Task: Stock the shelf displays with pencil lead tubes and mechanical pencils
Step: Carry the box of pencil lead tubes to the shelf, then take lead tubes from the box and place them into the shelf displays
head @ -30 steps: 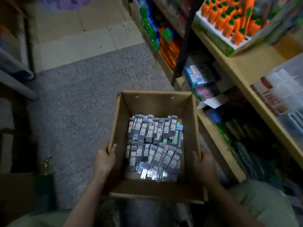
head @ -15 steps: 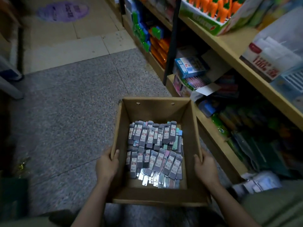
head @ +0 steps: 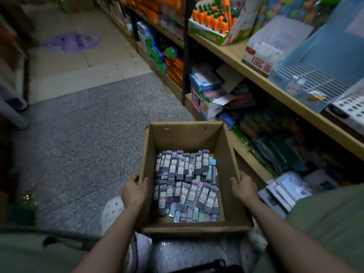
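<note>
An open brown cardboard box [head: 189, 134] is held low in front of me, above the speckled floor. Inside lie several dark grey pencil lead tubes [head: 186, 184] with white and red labels, stacked in two rows over pastel ones. My left hand [head: 134, 192] grips the box's left wall, thumb inside the rim. My right hand [head: 244, 189] grips the right wall the same way. On the shelf at the upper right stands a blue display tray [head: 313, 83] with rows of slots.
Wooden shelving [head: 262, 75] runs along the right, packed with stationery. On it stand a carrot-pen display [head: 214, 22] and a white box with red print [head: 262, 56]. A black upright post [head: 185, 56] divides the shelf. My white shoe [head: 112, 211] shows below the box.
The view has tilted up and toward the shelves, bringing the blue display tray into sight. Both hands keep their grip on the box, which sits lower in view.
</note>
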`<action>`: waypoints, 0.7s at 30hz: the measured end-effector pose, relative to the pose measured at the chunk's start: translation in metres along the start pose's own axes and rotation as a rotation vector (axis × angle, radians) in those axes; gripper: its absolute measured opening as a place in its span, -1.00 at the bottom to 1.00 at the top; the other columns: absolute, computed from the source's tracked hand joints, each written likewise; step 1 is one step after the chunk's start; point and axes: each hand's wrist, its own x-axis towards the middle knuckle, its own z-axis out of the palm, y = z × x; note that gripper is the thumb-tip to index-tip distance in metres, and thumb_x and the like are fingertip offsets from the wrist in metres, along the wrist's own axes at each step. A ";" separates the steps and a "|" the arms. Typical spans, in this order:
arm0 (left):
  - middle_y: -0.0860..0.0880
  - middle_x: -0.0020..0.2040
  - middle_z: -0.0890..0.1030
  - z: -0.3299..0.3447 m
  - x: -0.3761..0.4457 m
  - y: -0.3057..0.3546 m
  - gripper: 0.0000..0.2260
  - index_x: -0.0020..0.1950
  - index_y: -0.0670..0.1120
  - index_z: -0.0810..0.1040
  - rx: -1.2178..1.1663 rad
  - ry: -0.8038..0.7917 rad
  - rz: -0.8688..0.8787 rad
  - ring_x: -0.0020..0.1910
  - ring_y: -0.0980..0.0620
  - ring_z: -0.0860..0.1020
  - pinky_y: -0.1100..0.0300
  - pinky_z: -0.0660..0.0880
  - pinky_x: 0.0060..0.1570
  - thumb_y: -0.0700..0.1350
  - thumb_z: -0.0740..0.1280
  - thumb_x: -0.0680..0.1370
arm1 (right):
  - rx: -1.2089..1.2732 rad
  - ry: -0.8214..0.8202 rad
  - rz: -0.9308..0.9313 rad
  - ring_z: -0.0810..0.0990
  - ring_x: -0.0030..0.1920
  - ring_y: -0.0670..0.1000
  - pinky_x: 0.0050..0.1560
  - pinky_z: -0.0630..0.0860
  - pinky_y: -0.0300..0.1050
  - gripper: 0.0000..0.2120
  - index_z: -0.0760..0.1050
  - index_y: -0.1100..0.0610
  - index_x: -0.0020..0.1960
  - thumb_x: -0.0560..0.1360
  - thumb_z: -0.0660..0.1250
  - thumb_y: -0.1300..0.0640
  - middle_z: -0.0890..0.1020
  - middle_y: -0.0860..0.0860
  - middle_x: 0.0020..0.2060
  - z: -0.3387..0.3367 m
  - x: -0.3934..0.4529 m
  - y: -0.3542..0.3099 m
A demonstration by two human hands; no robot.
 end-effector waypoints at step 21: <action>-0.06 0.05 0.61 0.145 0.024 -0.033 -0.62 0.17 -0.09 0.56 0.261 -0.430 0.090 0.05 -0.03 0.56 0.16 0.49 0.10 -0.01 0.52 0.42 | -0.380 -0.398 -0.229 0.37 0.35 0.12 0.30 0.39 -0.02 -0.24 0.28 0.07 0.44 0.36 0.54 -0.06 0.32 0.10 0.35 0.147 0.070 0.013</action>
